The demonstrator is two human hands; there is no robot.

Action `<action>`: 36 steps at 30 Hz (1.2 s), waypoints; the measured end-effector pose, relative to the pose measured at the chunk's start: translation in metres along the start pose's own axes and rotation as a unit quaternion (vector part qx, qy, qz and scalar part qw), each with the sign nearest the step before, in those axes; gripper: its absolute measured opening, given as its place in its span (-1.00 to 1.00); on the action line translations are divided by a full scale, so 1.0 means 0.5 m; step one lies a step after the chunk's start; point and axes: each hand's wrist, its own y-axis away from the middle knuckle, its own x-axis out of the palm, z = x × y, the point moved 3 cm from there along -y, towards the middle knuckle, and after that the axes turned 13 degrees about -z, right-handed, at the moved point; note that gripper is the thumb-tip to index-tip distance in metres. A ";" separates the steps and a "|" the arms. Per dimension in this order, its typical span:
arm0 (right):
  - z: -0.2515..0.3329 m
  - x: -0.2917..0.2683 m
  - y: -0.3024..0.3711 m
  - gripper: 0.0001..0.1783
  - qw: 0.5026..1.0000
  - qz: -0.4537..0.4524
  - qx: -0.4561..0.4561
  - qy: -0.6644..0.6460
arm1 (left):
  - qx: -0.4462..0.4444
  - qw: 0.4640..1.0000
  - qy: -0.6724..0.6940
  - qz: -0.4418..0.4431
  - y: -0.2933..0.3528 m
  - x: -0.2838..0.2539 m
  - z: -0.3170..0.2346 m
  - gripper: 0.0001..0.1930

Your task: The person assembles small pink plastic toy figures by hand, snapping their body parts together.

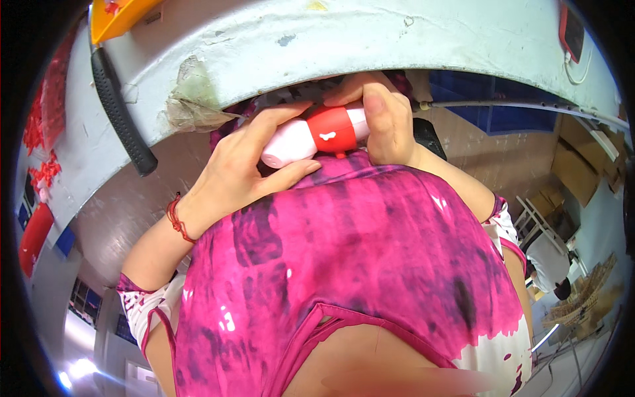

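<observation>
A pink rounded cylinder (286, 143) lies sideways between my two hands, just below the table's front edge and above my pink apron. Around its middle runs a red band (332, 130) with a small white bone-shaped mark and a little red nub underneath. My left hand (239, 151), a red string bracelet at its wrist, curves around the left end, thumb below and fingers above. The right end is gripped by my right hand (389, 118), whose bent thumb and fingers partly hide it.
On the pale, worn table (344, 40) are a yellow bin (122, 20), a black-handled tool (119, 109), crumpled clear plastic (194, 99) and a phone (572, 33) with a white cable. Red pieces (45, 171) gather at far left. A blue crate (496, 99), cardboard boxes (575, 159) and a person (548, 259) are at right.
</observation>
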 end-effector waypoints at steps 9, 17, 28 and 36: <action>0.119 -0.035 -0.095 -0.26 0.972 0.204 -0.089 -0.070 | -0.054 0.993 0.105 -0.021 -0.066 -0.116 -0.086 -0.48; 0.174 -0.003 -0.225 -0.22 0.981 0.178 -0.035 -0.068 | 0.009 0.987 0.102 -0.125 -0.257 -0.163 -0.111 -0.68; 0.242 -0.024 -0.350 -0.44 0.969 0.134 -0.002 -0.209 | 0.073 0.966 0.174 -0.175 -0.421 -0.231 -0.163 -0.56; 0.202 -0.043 -0.429 -0.39 0.961 0.080 -0.059 -0.259 | 0.048 0.922 0.341 -0.179 -0.450 -0.182 -0.115 -0.53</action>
